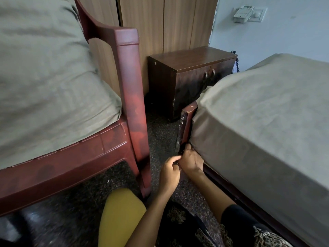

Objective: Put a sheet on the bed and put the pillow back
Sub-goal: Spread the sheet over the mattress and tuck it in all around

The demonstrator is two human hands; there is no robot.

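Your right hand [191, 161] pinches the sheet [258, 107] at its corner; the hem runs toward four o'clock. Your left hand [170, 171] curls just beside it, and I cannot tell its grip.

We saw the sheet [267, 122], a dull olive-grey cloth, drawn over the bed [186, 123] on the right. It was fairly smooth on top, hung down the near side and wrapped round the corner beside the dark wooden frame. The pillow [44, 68], in a matching olive cover, lay well apart on the seat of a red chair [128, 77], lightly creased.
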